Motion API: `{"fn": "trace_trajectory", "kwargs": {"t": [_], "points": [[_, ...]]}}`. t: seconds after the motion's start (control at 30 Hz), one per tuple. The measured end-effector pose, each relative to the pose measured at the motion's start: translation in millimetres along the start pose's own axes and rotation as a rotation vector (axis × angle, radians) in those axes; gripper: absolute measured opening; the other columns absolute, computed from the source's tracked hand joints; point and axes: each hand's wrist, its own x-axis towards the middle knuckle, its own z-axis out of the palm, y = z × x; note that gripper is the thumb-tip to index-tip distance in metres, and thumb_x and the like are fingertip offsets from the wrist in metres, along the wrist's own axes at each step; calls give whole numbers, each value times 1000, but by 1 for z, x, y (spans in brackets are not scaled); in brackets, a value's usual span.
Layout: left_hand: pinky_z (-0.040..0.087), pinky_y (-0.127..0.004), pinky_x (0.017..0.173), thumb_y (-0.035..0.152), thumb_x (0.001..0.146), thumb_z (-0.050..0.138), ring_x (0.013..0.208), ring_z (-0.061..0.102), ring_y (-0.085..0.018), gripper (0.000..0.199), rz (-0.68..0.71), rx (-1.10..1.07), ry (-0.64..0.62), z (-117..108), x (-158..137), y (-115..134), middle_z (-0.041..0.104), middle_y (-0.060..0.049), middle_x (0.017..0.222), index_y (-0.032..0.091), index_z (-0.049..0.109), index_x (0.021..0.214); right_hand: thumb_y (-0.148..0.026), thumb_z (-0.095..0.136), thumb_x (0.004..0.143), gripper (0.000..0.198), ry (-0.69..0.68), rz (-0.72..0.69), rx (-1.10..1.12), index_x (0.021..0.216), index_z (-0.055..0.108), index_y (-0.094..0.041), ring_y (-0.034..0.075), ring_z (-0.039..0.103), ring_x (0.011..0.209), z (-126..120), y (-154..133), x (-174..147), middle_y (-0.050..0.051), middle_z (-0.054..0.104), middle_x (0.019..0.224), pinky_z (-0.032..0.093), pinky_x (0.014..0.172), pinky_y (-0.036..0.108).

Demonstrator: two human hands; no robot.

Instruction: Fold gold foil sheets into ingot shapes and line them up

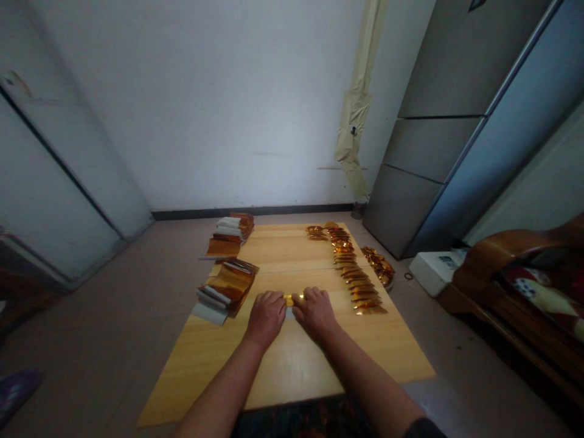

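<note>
At the middle of the wooden table [292, 368], my left hand [267, 315] and my right hand [316, 311] pinch the two ends of a small piece of shiny gold foil paper [288, 300]. Both hands are closed, and their fingers cover most of it. Left of my left hand lies a fanned stack of gold and white paper sheets [232, 285], with a second stack [228, 237] farther back. To the right of my right hand, a long row of folded gold paper pieces [358, 281] overlaps along the table's edge. A short row of folded pieces [316, 232] sits at the far side.
On the floor right of the table stands a container heaped with shiny gold pieces [378, 266]. Beyond it are a grey refrigerator [424, 146], a white box [432, 271] and a wooden bench [511, 304]. A white wall [237, 121] rises behind the table.
</note>
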Motion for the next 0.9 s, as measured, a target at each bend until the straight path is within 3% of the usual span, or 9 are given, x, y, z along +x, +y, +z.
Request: {"fn": "trace_trajectory", "kwargs": {"t": [0.2, 0.37, 0.57, 0.73, 0.9], "points": [[40, -39, 82, 18, 90, 50, 91, 60, -21, 18, -13, 20, -3, 2, -2, 0, 71, -7, 103, 20, 68, 92, -36, 52, 95, 21, 5, 53, 0, 109, 65, -27, 21, 46, 92, -4, 13, -10, 6, 59, 96, 26, 75, 32], [38, -43, 89, 21, 86, 55, 100, 59, -23, 26, -1, 27, -47, -2, -9, 1, 67, -7, 116, 27, 66, 109, -34, 52, 94, 21, 21, 48, 14, 108, 66, -27, 21, 45, 91, -6, 32, -21, 6, 57, 97, 27, 76, 31], [29, -52, 101, 23, 85, 57, 112, 55, -26, 32, 28, 37, -93, -6, -16, 2, 61, -7, 126, 37, 65, 113, -23, 54, 90, 24, 56, -102, 89, 113, 63, -25, 22, 43, 107, -14, 30, -23, 7, 53, 127, 30, 87, 34], [24, -58, 106, 25, 84, 58, 115, 54, -27, 33, 6, 1, -134, -10, -14, 4, 60, -7, 127, 36, 64, 115, -25, 57, 90, 12, -1, -225, 200, 95, 68, -24, 20, 47, 100, -16, 28, -24, 4, 64, 103, 31, 88, 33], [21, -64, 106, 29, 82, 60, 118, 54, -29, 31, -3, -34, -179, -10, -9, 1, 59, -8, 130, 36, 65, 113, -27, 65, 87, 12, 40, -168, 304, 97, 71, -25, 19, 50, 100, -6, 34, -19, 3, 65, 108, 32, 86, 32]]}}
